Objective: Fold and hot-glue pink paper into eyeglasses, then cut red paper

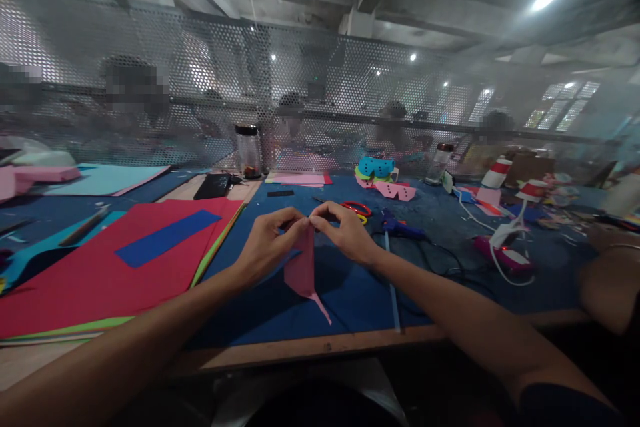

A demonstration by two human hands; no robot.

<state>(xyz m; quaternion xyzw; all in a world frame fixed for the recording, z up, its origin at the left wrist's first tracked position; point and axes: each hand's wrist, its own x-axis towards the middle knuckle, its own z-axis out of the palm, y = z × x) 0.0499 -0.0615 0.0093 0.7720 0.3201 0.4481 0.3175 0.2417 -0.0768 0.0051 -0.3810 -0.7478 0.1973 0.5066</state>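
Note:
Both my hands meet above the blue mat [350,293], pinching one pink paper piece [303,270] at its top. My left hand [267,240] grips the paper's left upper edge with closed fingers. My right hand [343,230] pinches the same top edge from the right. The pink piece hangs down between them, folded to a narrow point with a thin tail at the bottom.
A stack of red sheets [100,267] with a blue strip [165,237] lies at left. A blue glue gun [400,227], red rings [356,208] and cables lie right of my hands. Pink and teal cut-outs [383,177], jars and a perforated metal screen [320,100] stand behind. Another person's arm [607,280] rests at right.

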